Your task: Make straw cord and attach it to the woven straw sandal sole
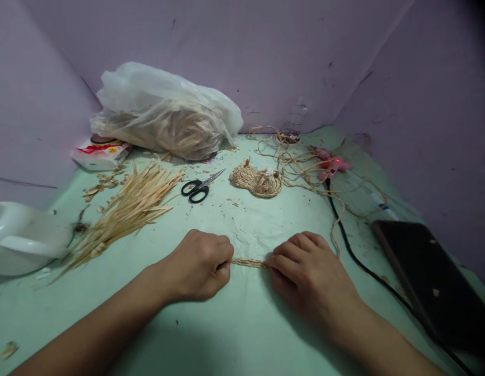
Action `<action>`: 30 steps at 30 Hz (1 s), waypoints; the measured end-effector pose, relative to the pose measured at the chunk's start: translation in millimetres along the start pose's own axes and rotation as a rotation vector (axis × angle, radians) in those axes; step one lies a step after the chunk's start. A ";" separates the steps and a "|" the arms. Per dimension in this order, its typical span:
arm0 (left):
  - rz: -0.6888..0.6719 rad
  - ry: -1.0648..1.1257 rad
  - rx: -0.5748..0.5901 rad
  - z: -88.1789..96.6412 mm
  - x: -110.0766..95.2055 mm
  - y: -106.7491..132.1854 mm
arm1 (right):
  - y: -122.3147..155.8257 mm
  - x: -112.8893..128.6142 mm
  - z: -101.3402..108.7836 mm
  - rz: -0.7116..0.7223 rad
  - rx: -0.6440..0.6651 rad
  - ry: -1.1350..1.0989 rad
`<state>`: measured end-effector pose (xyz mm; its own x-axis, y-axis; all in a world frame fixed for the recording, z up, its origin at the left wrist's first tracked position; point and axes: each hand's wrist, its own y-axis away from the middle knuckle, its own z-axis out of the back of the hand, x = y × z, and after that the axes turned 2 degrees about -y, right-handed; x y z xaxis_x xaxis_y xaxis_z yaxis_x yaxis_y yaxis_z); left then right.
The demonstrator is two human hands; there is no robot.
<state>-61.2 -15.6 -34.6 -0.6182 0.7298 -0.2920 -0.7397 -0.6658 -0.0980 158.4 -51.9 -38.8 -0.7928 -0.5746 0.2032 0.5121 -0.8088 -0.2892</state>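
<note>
A short stretch of straw-coloured braided cord [248, 262] runs between my two hands, just above or on the green tabletop. My left hand [205, 263] is a closed fist around its left end. The fingers of my right hand [305, 269] pinch the cord's other end, palm down. Beyond my hands lies a coiled woven piece [256, 180] of the same cord, shaped with two rounded lobes. Black-handled scissors [199, 189] rest to its left with the blades pointing away. A loose length of cord [336, 237] trails behind my right hand.
Dry straw strips [128, 209] lie at left beside a white jug [25, 243]. A plastic bag [168, 112] and a red-and-white box [101, 155] stand by the wall. At right are tangled cord [284, 159], a pink glue gun [331, 166], its black cable [346, 243] and a dark phone-like slab [430, 282].
</note>
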 end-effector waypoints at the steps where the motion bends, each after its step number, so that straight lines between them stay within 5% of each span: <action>1: 0.020 0.020 0.014 0.8 -0.7 0.1 | -2.9 4.2 2.9 -0.016 0.042 0.047; 6: 0.064 -0.015 0.013 1.9 -6.0 1.7 | -22.9 39.2 15.9 -0.170 0.463 0.193; 9: 0.071 -0.032 0.011 0.5 -7.8 2.7 | -25.8 50.2 15.2 -0.321 0.539 0.212; 20: 0.072 0.036 -0.011 -2.8 -4.1 3.4 | 0.8 23.3 -5.8 -0.215 0.099 0.016; 30: 0.085 0.057 0.008 -1.2 -3.7 2.1 | 1.6 19.8 -10.3 -0.418 0.045 -0.262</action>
<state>-60.1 -20.0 -34.9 -0.6630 0.6604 -0.3524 -0.6873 -0.7237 -0.0631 140.2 -63.3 -44.9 -0.8266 -0.2073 0.5232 0.1860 -0.9781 -0.0936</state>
